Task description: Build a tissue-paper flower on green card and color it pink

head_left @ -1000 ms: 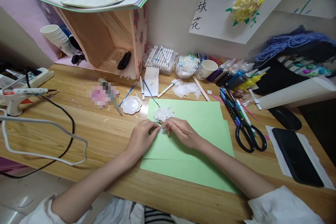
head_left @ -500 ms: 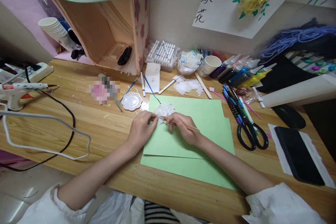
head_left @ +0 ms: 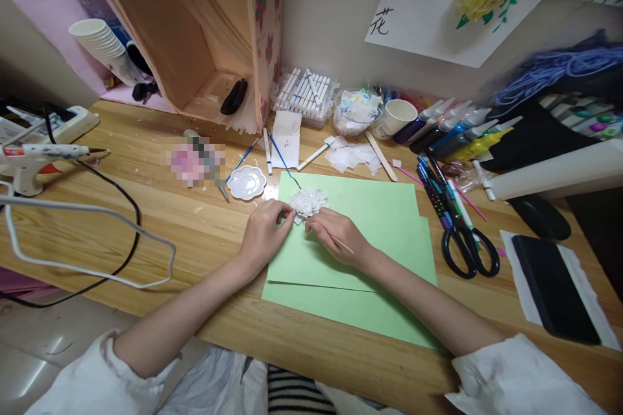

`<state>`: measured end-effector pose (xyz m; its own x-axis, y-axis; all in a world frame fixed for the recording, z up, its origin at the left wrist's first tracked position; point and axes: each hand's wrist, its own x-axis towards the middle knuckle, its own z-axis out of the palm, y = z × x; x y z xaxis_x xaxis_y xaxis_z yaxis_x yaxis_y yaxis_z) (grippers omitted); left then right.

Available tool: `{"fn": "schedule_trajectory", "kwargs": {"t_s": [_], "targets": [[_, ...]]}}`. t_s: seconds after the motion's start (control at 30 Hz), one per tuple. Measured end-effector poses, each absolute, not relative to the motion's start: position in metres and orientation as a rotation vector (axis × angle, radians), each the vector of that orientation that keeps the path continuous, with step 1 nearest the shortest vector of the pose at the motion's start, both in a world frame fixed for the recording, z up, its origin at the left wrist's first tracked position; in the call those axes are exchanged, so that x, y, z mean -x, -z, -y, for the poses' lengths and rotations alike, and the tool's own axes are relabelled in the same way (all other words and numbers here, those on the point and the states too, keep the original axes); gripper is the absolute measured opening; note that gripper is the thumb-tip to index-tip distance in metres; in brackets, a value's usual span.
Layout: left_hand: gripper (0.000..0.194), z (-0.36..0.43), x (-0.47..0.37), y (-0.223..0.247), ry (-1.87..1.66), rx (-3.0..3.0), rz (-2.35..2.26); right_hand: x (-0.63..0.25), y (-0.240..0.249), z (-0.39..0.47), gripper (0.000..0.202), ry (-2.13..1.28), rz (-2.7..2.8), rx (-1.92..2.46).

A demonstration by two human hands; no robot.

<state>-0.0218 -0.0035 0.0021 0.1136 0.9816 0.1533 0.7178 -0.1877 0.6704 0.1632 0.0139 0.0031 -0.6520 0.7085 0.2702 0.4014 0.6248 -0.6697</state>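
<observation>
The right hand (head_left: 338, 238) grips a stick (head_left: 344, 246), apparently shaping the white cluster (head_left: 309, 200) just ahead; whether the left hand (head_left: 264, 231), at its edge, pinches, I cannot tell. Next move probably needs light pressure.

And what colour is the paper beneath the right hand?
The paper is plain light green; it shows best in the head view.

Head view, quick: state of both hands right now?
Left hand: closed in a pinch beside the white ruffled cluster; whether it grips anything cannot be told.
Right hand: closed, holding a thin brown stick.
</observation>
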Motion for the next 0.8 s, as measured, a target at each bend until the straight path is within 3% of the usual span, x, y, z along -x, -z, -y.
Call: {"fn": "schedule_trajectory", "kwargs": {"t_s": [0.47, 0.8], "targets": [[0.014, 0.002, 0.021, 0.003, -0.808, -1.961, -1.662, -0.138, -0.021, -0.031, 0.047, -1.346, 1.657, 1.27], [0.009, 0.002, 0.021, 0.008, -0.843, -1.951, -1.685, -0.135, -0.028, -0.029, 0.049, -1.201, 1.77, 1.283]]}}
